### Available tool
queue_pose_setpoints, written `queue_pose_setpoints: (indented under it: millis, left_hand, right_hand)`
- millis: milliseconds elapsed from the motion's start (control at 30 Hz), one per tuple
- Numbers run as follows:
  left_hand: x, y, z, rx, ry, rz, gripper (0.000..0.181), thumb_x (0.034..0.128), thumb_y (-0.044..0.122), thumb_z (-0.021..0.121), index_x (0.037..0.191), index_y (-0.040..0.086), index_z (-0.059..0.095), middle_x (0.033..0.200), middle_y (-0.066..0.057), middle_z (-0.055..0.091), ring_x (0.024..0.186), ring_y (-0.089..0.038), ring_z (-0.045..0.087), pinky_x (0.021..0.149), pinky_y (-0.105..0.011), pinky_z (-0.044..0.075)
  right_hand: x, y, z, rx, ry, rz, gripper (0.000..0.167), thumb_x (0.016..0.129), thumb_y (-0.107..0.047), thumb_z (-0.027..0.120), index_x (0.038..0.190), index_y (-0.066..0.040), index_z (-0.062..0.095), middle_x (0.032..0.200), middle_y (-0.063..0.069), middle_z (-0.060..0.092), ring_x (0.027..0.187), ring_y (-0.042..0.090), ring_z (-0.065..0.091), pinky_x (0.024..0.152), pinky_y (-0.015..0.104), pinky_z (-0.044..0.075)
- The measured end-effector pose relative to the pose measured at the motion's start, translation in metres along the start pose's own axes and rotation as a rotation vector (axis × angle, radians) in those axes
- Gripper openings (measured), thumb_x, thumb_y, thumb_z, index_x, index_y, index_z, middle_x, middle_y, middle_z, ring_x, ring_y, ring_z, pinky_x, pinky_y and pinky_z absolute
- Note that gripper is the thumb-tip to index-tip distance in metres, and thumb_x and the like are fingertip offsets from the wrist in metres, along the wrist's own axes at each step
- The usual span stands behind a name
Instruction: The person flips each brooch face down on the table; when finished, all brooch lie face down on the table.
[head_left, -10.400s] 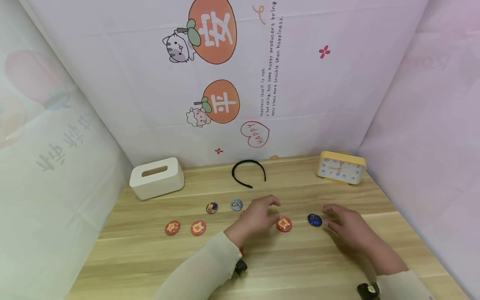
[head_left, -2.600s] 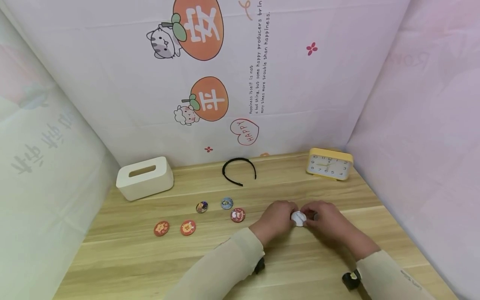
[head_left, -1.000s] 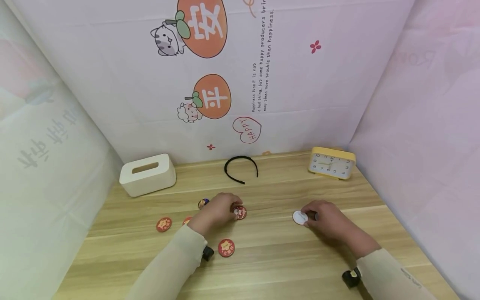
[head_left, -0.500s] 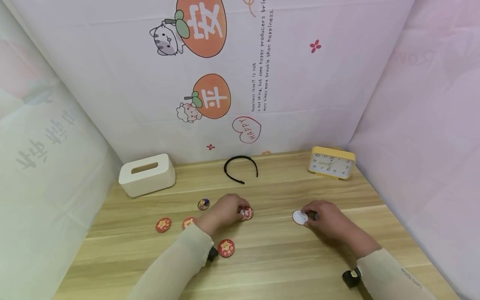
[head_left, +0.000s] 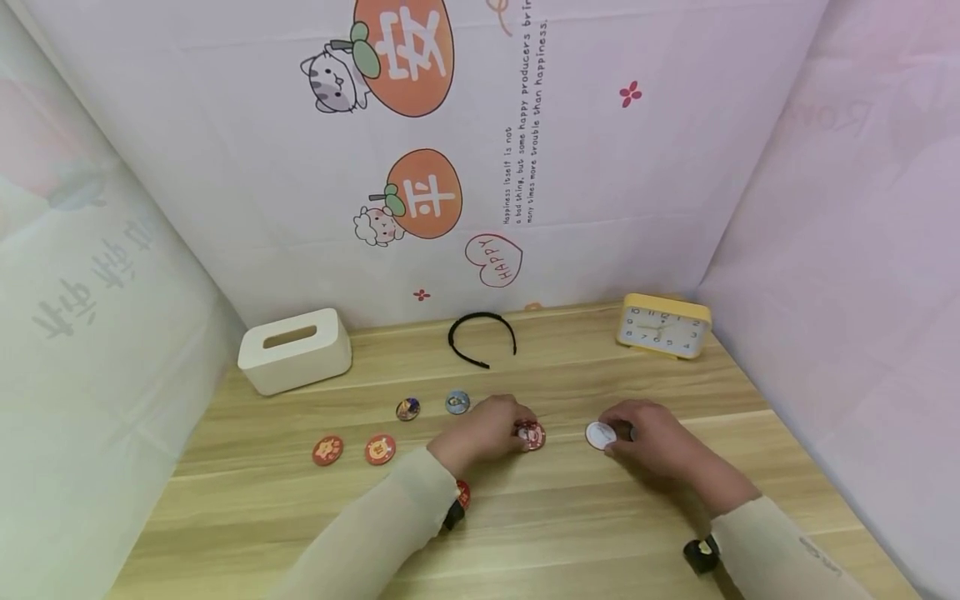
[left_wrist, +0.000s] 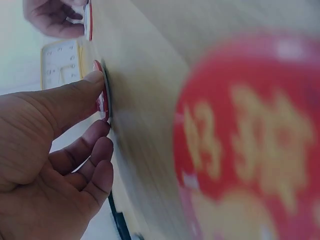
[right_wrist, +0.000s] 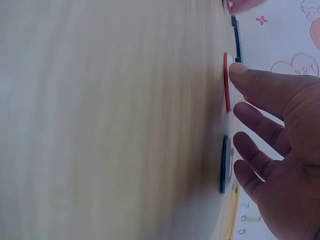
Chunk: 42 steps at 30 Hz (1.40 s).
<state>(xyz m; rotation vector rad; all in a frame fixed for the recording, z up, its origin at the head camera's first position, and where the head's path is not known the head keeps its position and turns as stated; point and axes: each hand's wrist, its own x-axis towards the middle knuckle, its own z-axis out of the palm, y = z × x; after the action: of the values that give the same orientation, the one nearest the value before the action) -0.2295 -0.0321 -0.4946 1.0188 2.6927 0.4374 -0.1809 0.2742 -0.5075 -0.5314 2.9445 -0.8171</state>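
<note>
Thumb and forefinger of my left hand pinch a red badge with a printed figure; the left wrist view shows this badge edge-on, close to the tabletop. My right hand pinches another badge, its white back facing up. In the right wrist view that badge has a red rim, with the thumb on its white side. Under the right hand's other fingers lies a dark badge, mostly hidden in the head view. Below my left wrist, a red badge is partly covered by the sleeve.
Two red badges, a dark picture badge and a blue badge lie to the left. Along the back stand a white tissue box and a yellow clock, with a black headband between them.
My left hand has moved right with the red figure badge, bringing it nearer the white-backed one and uncovering the blue badge. My right hand stays nearly still at its badge.
</note>
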Motion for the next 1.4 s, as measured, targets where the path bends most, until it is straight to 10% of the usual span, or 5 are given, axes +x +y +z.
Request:
queue_pose_setpoints:
  millis: [800,1400]
  left_hand:
    - [0.014,0.027,0.011,0.004,0.052,0.077,0.012,0.1018,0.030,0.080,0.096,0.020,0.079,0.084,0.011,0.066,0.082,-0.006,0.055,0.081,-0.022,0.048]
    - [0.008,0.023,0.007,0.043,0.086,0.109,0.018,0.1095,0.022,0.069,0.111,0.026,0.086,0.108,0.014,0.082,0.097,0.001,0.070,0.091,-0.020,0.057]
  right_hand:
    - [0.022,-0.050,0.025,0.019,-0.042,-0.150,0.020,0.094,-0.009,0.084,0.112,-0.018,0.082,0.112,-0.005,0.079,0.116,0.024,0.066,0.108,0.057,0.051]
    - [0.021,-0.047,0.025,-0.071,0.024,-0.214,0.014,0.105,-0.016,0.072,0.111,-0.020,0.084,0.108,-0.009,0.081,0.114,0.026,0.071,0.106,0.057,0.055]
